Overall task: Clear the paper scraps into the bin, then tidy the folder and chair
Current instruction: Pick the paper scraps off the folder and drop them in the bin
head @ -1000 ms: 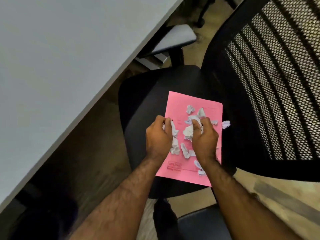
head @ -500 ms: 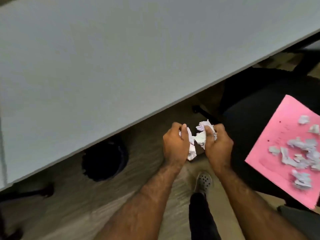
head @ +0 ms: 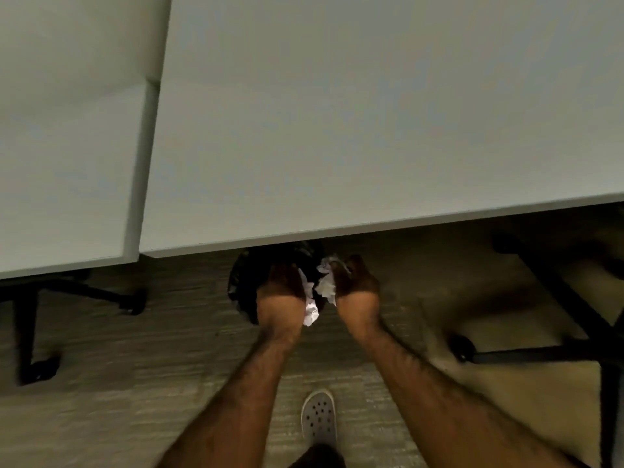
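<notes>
A black bin (head: 241, 282) stands on the floor, half tucked under the desk's front edge. Both my hands hover right over its mouth. My left hand (head: 282, 292) is curled around white paper scraps (head: 310, 309), with one crumpled piece hanging below the palm. My right hand (head: 354, 282) grips more white paper scraps (head: 326, 283) that stick out between the two hands. The pink folder and the chair seat are out of view.
A pale grey desk (head: 337, 130) fills the upper frame, with a second desk (head: 67, 130) to the left. Black chair-base legs and castors (head: 462, 347) spread at the right, another black base (head: 131, 300) at the left. My grey shoe (head: 319, 422) rests on the carpet.
The view swung left, away from the chair and pink folder. Both hands carried the scraps to the left and forward, from open floor to above the bin.
</notes>
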A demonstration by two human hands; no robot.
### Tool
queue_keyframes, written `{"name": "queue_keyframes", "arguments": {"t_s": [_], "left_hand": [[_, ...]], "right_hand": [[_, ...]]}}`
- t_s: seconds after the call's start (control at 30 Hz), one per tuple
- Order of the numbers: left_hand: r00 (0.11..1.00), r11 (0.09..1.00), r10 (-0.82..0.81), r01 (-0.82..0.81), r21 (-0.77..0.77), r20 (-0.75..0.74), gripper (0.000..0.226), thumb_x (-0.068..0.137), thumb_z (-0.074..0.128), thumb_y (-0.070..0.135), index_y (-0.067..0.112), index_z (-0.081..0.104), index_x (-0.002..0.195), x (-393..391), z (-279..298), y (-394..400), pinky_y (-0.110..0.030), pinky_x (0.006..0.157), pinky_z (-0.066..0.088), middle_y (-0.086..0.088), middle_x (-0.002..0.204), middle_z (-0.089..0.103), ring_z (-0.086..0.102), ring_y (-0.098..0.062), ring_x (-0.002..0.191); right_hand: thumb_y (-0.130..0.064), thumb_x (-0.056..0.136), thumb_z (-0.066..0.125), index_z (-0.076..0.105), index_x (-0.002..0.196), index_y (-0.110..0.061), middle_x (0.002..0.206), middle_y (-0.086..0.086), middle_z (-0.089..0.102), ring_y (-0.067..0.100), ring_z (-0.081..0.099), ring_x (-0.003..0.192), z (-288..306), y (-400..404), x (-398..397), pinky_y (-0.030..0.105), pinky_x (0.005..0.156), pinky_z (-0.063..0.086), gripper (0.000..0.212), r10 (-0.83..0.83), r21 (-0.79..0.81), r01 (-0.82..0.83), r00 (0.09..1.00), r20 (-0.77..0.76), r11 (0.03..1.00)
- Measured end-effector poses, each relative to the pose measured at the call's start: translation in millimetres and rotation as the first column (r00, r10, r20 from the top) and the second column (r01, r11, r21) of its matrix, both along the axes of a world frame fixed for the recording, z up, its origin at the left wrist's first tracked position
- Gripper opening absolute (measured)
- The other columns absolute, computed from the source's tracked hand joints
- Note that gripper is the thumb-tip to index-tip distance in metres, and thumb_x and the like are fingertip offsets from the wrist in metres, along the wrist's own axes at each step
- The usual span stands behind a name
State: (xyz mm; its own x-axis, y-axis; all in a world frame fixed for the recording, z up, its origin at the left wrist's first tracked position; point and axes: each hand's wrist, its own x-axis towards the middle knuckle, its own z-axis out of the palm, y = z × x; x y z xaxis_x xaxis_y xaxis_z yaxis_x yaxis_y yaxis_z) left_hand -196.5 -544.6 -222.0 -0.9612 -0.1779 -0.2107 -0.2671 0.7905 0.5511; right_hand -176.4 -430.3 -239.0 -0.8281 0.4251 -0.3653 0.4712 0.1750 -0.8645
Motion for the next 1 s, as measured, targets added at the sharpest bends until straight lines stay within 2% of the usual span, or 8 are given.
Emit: {"name": "queue_keyframes", "arguments": {"t_s": [0.1, 0.17, 0.27, 0.37, 0.53, 0.7, 0.87, 1.0], "left_hand": [[1.0, 0.984, 0.009, -0.004, -0.176, 0.024, 0.033, 0.101, 0.039, 0.024, 0.005, 0.055, 0.122, -23, -53, -32, -0.039, 0.081, 0.048, -0.019, 0.117, 0.064, 0.062, -0.035, 0.103], [0.996, 0.991, 0.053, -0.061, -0.116, -0.07, 0.031, 0.1, 0.041, 0.022, 0.004, 0.057, 0.119, -39, -84, -48, -0.04, 0.078, 0.048, -0.021, 0.112, 0.066, 0.062, -0.038, 0.1], [0.993, 0.973, 0.094, -0.106, -0.206, -0.065, 0.036, 0.101, 0.034, 0.026, 0.004, 0.054, 0.121, -59, -131, -65, -0.041, 0.081, 0.045, -0.021, 0.117, 0.062, 0.06, -0.037, 0.104], [0.991, 0.964, 0.113, -0.127, -0.233, -0.071, 0.035, 0.101, 0.036, 0.03, 0.006, 0.057, 0.117, -66, -178, -73, -0.044, 0.08, 0.048, -0.022, 0.117, 0.062, 0.061, -0.04, 0.103], [0.932, 0.93, -0.081, 0.198, -0.311, 0.352, 0.051, 0.093, 0.046, 0.042, 0.025, 0.038, 0.14, -48, -235, -88, -0.052, 0.111, 0.028, -0.012, 0.151, 0.034, 0.027, -0.038, 0.138], [0.991, 0.954, -0.007, 0.047, -0.298, 0.135, 0.048, 0.1, 0.027, 0.04, 0.026, 0.035, 0.146, -14, -213, -86, -0.049, 0.118, 0.012, -0.006, 0.159, 0.022, 0.016, -0.03, 0.146], [0.994, 0.955, -0.076, 0.096, -0.282, 0.08, 0.053, 0.097, 0.023, 0.041, 0.02, 0.044, 0.141, 12, -127, -68, -0.051, 0.116, 0.02, -0.009, 0.154, 0.035, 0.031, -0.032, 0.141], [0.97, 0.923, -0.205, 0.236, -0.303, 0.131, 0.062, 0.09, 0.021, 0.043, 0.017, 0.042, 0.143, 34, -39, -48, -0.052, 0.113, 0.026, -0.009, 0.153, 0.036, 0.033, -0.031, 0.139]], "right_hand": [[-0.033, 0.095, 0.056, 0.065, 0.108, -0.008, 0.104, 0.015, 0.069, 0.027, 0.066, 0.096, -53, -30, -29, 0.027, 0.079, 0.048, 0.03, 0.114, -0.033, -0.114, 0.993, 0.015, 0.993], [-0.034, 0.096, 0.052, 0.062, 0.118, -0.01, 0.115, 0.014, 0.067, 0.028, 0.062, 0.107, -86, -42, -46, 0.03, 0.091, 0.047, 0.034, 0.226, -0.025, -0.226, 0.974, -0.006, 0.974], [-0.026, 0.096, 0.053, 0.061, 0.12, -0.007, 0.125, 0.017, 0.062, 0.03, 0.055, 0.119, -134, -59, -69, 0.04, 0.104, 0.039, 0.032, 0.339, 0.107, -0.331, 0.938, -0.065, 0.937], [-0.024, 0.098, 0.048, 0.058, 0.125, -0.003, 0.132, 0.019, 0.057, 0.032, 0.048, 0.126, -181, -72, -86, 0.036, 0.11, 0.03, 0.035, 0.476, 0.291, -0.446, 0.879, -0.038, 0.847], [-0.039, 0.102, 0.032, 0.034, 0.146, -0.011, 0.153, 0.017, 0.033, 0.03, 0.029, 0.142, -224, -81, -77, 0.038, 0.116, 0.021, 0.052, 0.666, 0.304, -0.682, 0.726, 0.171, 0.665], [-0.052, 0.099, 0.025, 0.018, 0.151, -0.028, 0.161, 0.009, 0.01, 0.029, 0.006, 0.148, -199, -76, -53, 0.049, 0.119, 0.011, 0.058, 0.728, 0.402, -0.781, 0.609, 0.315, 0.479], [-0.055, 0.097, 0.026, 0.022, 0.15, -0.032, 0.161, 0.004, 0.015, 0.026, 0.011, 0.148, -110, -57, -11, 0.042, 0.119, 0.014, 0.057, 0.668, 0.389, -0.734, 0.673, 0.317, 0.556], [-0.055, 0.096, 0.024, 0.028, 0.147, -0.028, 0.156, 0.01, 0.028, 0.029, 0.03, 0.139, -23, -33, 17, 0.043, 0.111, 0.031, 0.058, 0.612, 0.344, -0.698, 0.716, 0.336, 0.627]]}}
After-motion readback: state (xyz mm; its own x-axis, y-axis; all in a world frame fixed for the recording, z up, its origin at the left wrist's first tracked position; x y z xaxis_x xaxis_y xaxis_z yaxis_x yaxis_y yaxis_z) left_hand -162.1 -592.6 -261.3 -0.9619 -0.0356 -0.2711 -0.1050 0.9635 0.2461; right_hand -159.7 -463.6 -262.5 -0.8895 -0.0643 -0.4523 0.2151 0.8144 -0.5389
